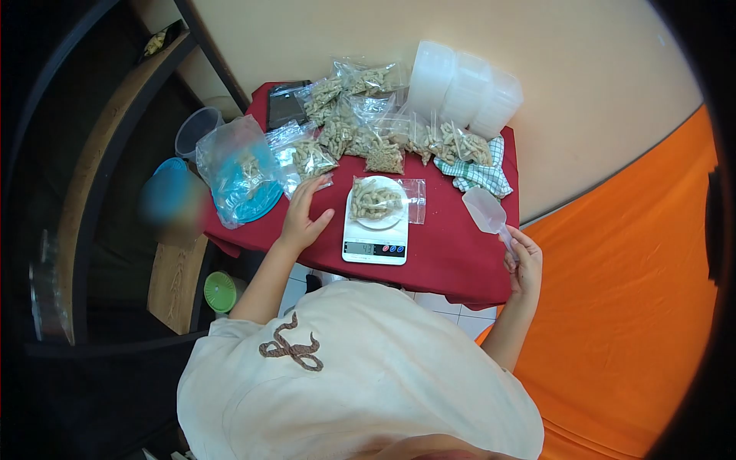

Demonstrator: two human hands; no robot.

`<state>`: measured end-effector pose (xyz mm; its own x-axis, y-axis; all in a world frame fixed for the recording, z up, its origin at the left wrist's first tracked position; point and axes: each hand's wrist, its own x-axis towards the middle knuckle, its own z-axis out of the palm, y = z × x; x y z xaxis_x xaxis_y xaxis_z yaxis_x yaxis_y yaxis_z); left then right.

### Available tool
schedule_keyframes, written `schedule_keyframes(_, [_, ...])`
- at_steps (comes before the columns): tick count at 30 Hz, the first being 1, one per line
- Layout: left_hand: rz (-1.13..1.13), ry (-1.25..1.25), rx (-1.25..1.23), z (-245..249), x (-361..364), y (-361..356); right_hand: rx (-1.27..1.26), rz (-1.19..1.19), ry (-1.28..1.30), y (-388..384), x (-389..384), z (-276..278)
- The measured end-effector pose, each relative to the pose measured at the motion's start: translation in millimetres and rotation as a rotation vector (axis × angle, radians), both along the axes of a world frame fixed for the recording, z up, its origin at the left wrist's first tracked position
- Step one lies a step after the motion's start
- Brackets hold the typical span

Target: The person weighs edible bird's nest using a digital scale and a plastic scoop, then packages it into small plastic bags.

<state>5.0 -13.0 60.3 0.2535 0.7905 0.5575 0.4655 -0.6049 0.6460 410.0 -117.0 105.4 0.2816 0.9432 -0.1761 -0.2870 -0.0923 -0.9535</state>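
A white kitchen scale [373,239] stands at the middle of the table, its display lit. On its round plate lies a clear plastic bag [377,201] of pale, twisted snack pieces, the bag's flat end hanging over the right side. My left hand [307,218] is beside the scale on the left, empty, thumb and fingers apart. In my right hand [524,262] is the handle of a translucent white scoop [486,212], held over the table's right edge. The scoop's bowl points up and left and appears to hold nothing.
Several filled snack bags [349,126] crowd the back of the red-covered table [445,257]. Stacked clear containers [460,84] stand behind them, with a checked cloth [483,176] at right. A large open bag [238,169] sits on a blue lid at left. Wooden shelving [107,138] borders the left side.
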Motion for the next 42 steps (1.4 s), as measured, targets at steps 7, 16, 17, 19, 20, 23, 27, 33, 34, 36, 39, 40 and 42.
schedule_keyframes(7, [0.225,0.254,0.411,17.9,-47.1,-16.9,-0.032,0.147,-0.036,17.8,-37.3,23.8])
schedule_keyframes(16, [1.082,0.439,0.329,-10.0,-138.4,-33.7,-0.16,0.636,-0.209,53.5,-161.3,44.2])
schedule_keyframes(17, [1.098,0.444,0.332,-10.9,-145.4,-34.4,-0.15,0.699,-0.248,58.6,-183.7,40.8])
schedule_keyframes(19, [0.841,0.171,0.085,-16.0,-158.5,-33.3,-0.128,0.849,-0.312,67.8,-227.1,34.1])
schedule_keyframes(20, [0.789,0.141,0.047,-15.3,-159.9,-31.6,-0.031,0.9,-0.352,72.1,-247.3,19.6])
schedule_keyframes(23, [0.652,0.149,0.149,-23.2,-162.6,-24.2,0.432,0.808,-0.667,84.2,-309.6,-15.4])
schedule_keyframes(27, [0.508,0.121,0.193,-10.8,-150.2,-23.5,0.608,0.743,-0.997,97.1,-365.0,-25.2])
schedule_keyframes(33, [0.586,-0.069,0.333,-29.9,-210.3,-6.7,0.645,0.737,-1.35,122.4,-403.3,-31.3])
schedule_keyframes(34, [0.615,-0.282,0.204,-37.5,-222.6,4.7,0.584,0.742,-1.279,124.1,-405.7,-29.2])
schedule_keyframes(36, [0.583,-0.658,-0.067,-44.9,-245.1,28.8,0.61,0.71,-1.124,132.2,-407.2,-51.3])
schedule_keyframes(39, [0.402,-0.983,-0.317,-65.1,-278.4,63.6,0.626,0.662,-0.874,136.1,-415.9,-50.7])
schedule_keyframes(40, [0.283,-1.031,-0.454,-61.6,-279.9,69.5,0.633,0.663,-0.842,134.8,-418.9,-47.5])
schedule_keyframes(42, [0.156,-1.012,-0.566,-59.7,-273.5,76.2,0.634,0.652,-0.819,133.8,-420.9,-48.3])
